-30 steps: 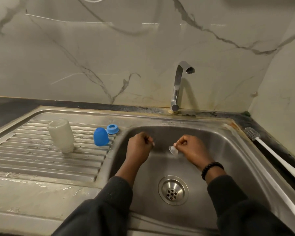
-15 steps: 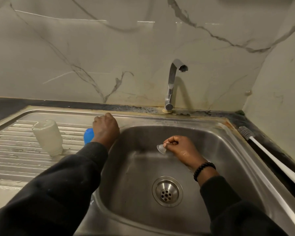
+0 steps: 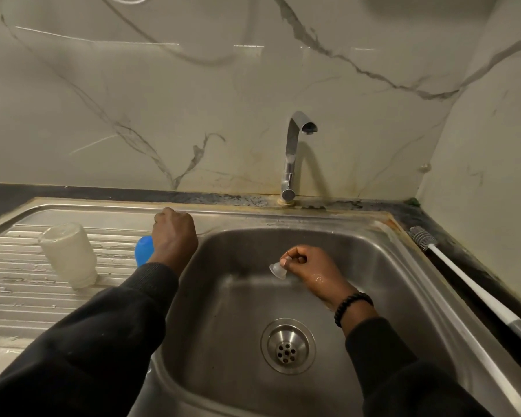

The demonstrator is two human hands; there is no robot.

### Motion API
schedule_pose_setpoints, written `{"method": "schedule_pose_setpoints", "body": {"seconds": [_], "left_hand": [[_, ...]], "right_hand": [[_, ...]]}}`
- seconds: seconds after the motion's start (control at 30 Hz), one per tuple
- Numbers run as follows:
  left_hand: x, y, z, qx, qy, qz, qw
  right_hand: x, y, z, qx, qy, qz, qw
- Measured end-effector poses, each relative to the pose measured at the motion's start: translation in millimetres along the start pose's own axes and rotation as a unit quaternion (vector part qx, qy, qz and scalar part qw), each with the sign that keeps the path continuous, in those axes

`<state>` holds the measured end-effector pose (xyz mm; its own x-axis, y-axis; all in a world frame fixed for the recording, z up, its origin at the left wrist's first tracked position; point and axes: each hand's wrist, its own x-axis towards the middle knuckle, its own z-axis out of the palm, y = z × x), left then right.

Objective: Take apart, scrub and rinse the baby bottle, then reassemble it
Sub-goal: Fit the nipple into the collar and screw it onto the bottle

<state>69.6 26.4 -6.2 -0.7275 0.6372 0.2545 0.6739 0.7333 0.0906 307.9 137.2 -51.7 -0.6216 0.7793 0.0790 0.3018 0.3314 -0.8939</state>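
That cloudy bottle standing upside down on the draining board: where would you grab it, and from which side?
Grip the bottle around its middle, coming from the right with the left hand, which is nearest. It stands mouth down and leans a little, base up, so the round side wall is the free part to wrap fingers around. Nothing touches it; the blue cap lies apart to its right.

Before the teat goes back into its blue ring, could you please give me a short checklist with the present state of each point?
1. Clear teat held securely: ok, right hand pinches it over the sink basin.
2. Blue ring in hand: cannot tell, left hand hides it.
3. Blue cap accounted for: ok, on the drainboard behind the left wrist.
4. Bottle body draining: ok, mouth down on the drainboard.
5. Tap off: ok, no water visible.
6. Bottle brush out of the way: ok, on the right counter.
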Motion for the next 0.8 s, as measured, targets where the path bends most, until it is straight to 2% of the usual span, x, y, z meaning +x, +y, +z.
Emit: {"method": "schedule_pose_setpoints", "body": {"seconds": [0.2, 0.27, 0.33, 0.37, 0.4, 0.47, 0.53, 0.57, 0.6, 0.63, 0.67, 0.7, 0.73, 0.77, 0.8], "left_hand": [[-18, 34, -11, -0.141, 0.053, 0.054, 0.987], [-34, 54, -12, -0.244, 0.043, 0.048, 0.968], [-53, 71, -9, -0.352, 0.003, 0.006, 0.936], [-62, 77, -5, -0.434, -0.039, -0.029, 0.9], [-70, 82, -2, -0.536, -0.098, -0.075, 0.835], [-86, 87, -1, -0.694, -0.207, -0.155, 0.671], [-97, 87, -4, -0.784, -0.249, -0.186, 0.538], [-100, 85, -4, -0.811, -0.256, -0.187, 0.491], [-101, 82, -3, -0.823, -0.265, -0.179, 0.469], [-102, 80, -2, -0.818, -0.279, -0.162, 0.477], [-102, 78, 0, -0.792, -0.293, -0.138, 0.517], [-101, 77, 3, -0.737, -0.298, -0.106, 0.598], [-99, 76, 8, -0.642, -0.282, -0.069, 0.71], [-97, 76, 12, -0.529, -0.248, -0.038, 0.81], [-96, 77, 16, -0.447, -0.213, -0.023, 0.869]], "right_hand": [[-1, -3, -4, -0.032, 0.019, -0.006, 0.999], [-3, -5, -8, -0.033, 0.037, -0.009, 0.999], [-5, -7, -12, -0.019, 0.061, -0.006, 0.998], [-8, -7, -15, -0.005, 0.069, 0.0, 0.998], [-10, -8, -18, 0.015, 0.072, 0.004, 0.997], [-18, -13, -23, 0.039, 0.066, 0.006, 0.997], [-23, -17, -28, 0.053, 0.071, 0.004, 0.996], [-24, -20, -32, 0.041, 0.074, 0.005, 0.996], [-26, -22, -36, 0.054, 0.07, 0.011, 0.996], [-28, -22, -40, 0.087, 0.063, 0.018, 0.994], [-28, -18, -45, 0.156, 0.047, 0.028, 0.986], [-30, -16, -48, 0.212, 0.022, 0.037, 0.976], [-30, -9, -48, 0.193, 0.009, 0.053, 0.98], [-29, 2, -46, 0.085, -0.013, 0.06, 0.994], [-28, 10, -40, -0.054, -0.036, 0.086, 0.994]]}}
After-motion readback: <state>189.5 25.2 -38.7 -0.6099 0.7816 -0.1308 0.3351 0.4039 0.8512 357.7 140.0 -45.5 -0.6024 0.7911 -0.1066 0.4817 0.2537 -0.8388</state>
